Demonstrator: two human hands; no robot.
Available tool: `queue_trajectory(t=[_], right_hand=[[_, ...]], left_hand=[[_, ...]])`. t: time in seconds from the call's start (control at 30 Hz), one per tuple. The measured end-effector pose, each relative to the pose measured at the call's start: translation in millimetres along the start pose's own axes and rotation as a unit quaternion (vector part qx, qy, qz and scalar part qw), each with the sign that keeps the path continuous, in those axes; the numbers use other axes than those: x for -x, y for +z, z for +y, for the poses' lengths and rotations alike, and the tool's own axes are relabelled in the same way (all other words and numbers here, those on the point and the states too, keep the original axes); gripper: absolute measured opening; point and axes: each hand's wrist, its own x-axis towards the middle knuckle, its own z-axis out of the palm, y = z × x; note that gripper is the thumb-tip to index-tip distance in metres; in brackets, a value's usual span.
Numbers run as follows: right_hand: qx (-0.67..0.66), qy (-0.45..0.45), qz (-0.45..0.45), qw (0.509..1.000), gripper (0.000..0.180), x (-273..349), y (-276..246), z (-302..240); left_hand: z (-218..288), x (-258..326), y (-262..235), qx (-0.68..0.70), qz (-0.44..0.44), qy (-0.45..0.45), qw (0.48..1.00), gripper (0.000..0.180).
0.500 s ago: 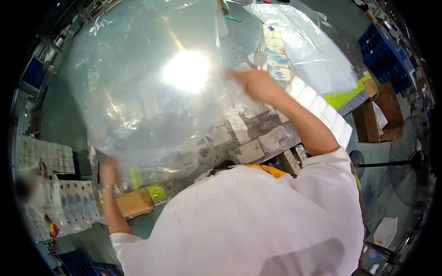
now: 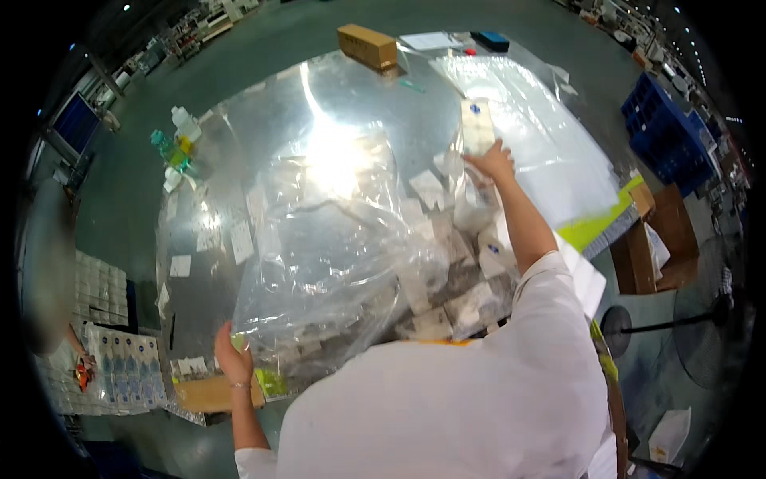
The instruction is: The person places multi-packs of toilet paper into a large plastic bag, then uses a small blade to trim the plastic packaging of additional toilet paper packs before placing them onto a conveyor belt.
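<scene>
A large clear plastic bag (image 2: pixel 319 247) lies crumpled and nearly flat across the metal table in front of me. My left hand (image 2: pixel 233 358) is at the bag's near left corner, fingers closed on its edge. Over to the right, my right hand (image 2: pixel 493 165) grips a long white printed pack of tissues (image 2: pixel 477 124) across its middle. The hand and loose film hide the pack's near part. Beside it, a stack of flat clear plastic bags (image 2: pixel 550 136) covers the table's right side.
Paper scraps (image 2: pixel 242 242) lie about the metal table (image 2: pixel 203 311). Bottles (image 2: pixel 185 124) stand at its left edge, a brown box (image 2: pixel 367 46) at the far edge. Right are blue crates (image 2: pixel 666 120), an open carton (image 2: pixel 658 239) and a fan (image 2: pixel 702 319). Another person's hand (image 2: pixel 81 351) is near wrapped packs (image 2: pixel 124 363).
The big bag, raised and spread before, has dropped onto the table, uncovering the bottles and brown box. My right hand has moved right onto the tissue pack; my left hand has shifted slightly right.
</scene>
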Motion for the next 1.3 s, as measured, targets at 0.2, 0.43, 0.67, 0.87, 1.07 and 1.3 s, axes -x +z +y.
queue_trajectory(t=[0.2, 0.43, 0.67, 0.87, 1.07, 1.3], right_hand=[[-0.012, 0.018, -0.065, 0.998, 0.107, -8, 15, -14], [-0.591, -0.018, -0.215, 0.777, 0.084, 8, 3, 58], [-0.623, -0.150, -0.237, 0.730, 0.086, 96, -35, 68], [-0.592, -0.112, -0.445, 0.662, 0.081, 176, -77, 63], [-0.487, -0.084, -0.627, 0.602, 0.078, 220, -40, 43], [-0.490, 0.050, -0.622, 0.609, 0.066, 229, -18, -6]], left_hand=[[-13, -4, 53, 0.139, -0.141, -0.103, 0.975, 0.013], [12, -23, 62, 0.257, -0.066, -0.195, 0.944, 0.019], [10, -32, 45, 0.252, -0.247, -0.138, 0.925, 0.027], [78, -108, 38, 0.408, -0.245, -0.280, 0.834, 0.037], [146, -156, -1, 0.541, -0.290, -0.254, 0.748, 0.041], [174, -75, -63, 0.461, -0.410, -0.048, 0.786, 0.036]])
